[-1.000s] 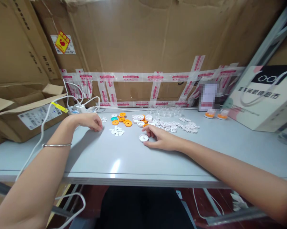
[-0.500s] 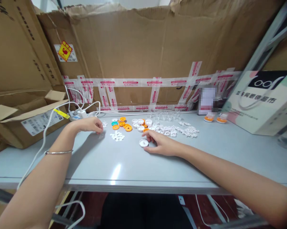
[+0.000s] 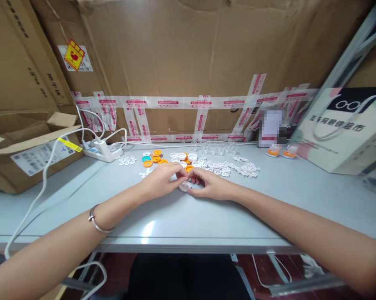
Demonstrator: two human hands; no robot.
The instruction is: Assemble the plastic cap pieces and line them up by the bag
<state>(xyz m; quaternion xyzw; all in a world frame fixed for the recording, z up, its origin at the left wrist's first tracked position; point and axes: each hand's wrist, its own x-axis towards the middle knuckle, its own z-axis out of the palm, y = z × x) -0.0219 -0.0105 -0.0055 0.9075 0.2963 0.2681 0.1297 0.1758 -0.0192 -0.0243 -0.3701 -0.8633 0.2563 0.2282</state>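
Observation:
A shallow white round cap [image 3: 185, 186] rests on the table between my two hands. My right hand [image 3: 211, 184] grips its right side between thumb and fingers. My left hand [image 3: 164, 180] is over the cap's left and upper edge, thumb and fingertips pinched together; whatever they hold is too small or hidden to make out. Just behind the hands lie orange caps [image 3: 157, 159], more white caps [image 3: 192, 157] and one teal ring [image 3: 146, 158]. Small white discs [image 3: 144, 173] are partly covered by my left hand.
White plastic pieces [image 3: 220, 168] are heaped right of the caps, with clear cups [image 3: 214, 148] behind. Small white parts [image 3: 127, 160] lie near a power strip [image 3: 103, 153]. Two orange-based pieces [image 3: 272, 153] stand before a paper bag [image 3: 340, 133]. An open carton [image 3: 44, 158] sits left.
My left hand has moved right, from beside the small white parts to the white cap. My right hand stays at the cap. The view has shifted slightly.

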